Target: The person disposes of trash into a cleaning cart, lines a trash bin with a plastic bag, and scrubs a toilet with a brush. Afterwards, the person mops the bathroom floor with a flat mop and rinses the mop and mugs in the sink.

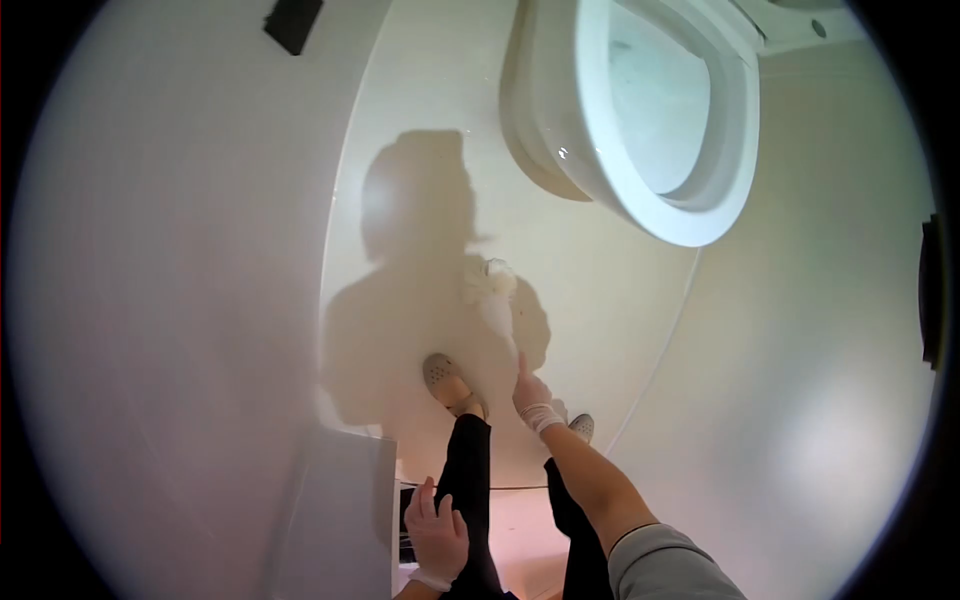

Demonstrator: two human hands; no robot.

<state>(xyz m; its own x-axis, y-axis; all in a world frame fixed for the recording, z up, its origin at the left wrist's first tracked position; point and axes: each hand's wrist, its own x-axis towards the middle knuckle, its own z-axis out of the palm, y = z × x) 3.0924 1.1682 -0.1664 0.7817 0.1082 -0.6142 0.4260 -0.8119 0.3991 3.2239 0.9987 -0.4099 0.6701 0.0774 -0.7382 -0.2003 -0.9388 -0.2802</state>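
Observation:
My right hand (531, 392), in a thin translucent glove, reaches down over the floor between my feet and the toilet. Its fingers are closed, with the index finger laid along what seems to be a pale handle. Beyond the fingertips, a white brush-like tool with a ruffled head (492, 280) touches or hovers just over the floor. It blends into the pale floor, so its exact kind is unclear. My left hand (437, 535), gloved too, hangs near my left leg with fingers loosely bent and apart, holding nothing.
A white toilet bowl (680, 222) juts out at the upper right. Smooth walls (180, 300) close in on both sides of the cream floor (610, 290). A dark fixture (293, 24) is at the upper left, another (930, 290) at the right. My shoes (440, 372) stand near a threshold.

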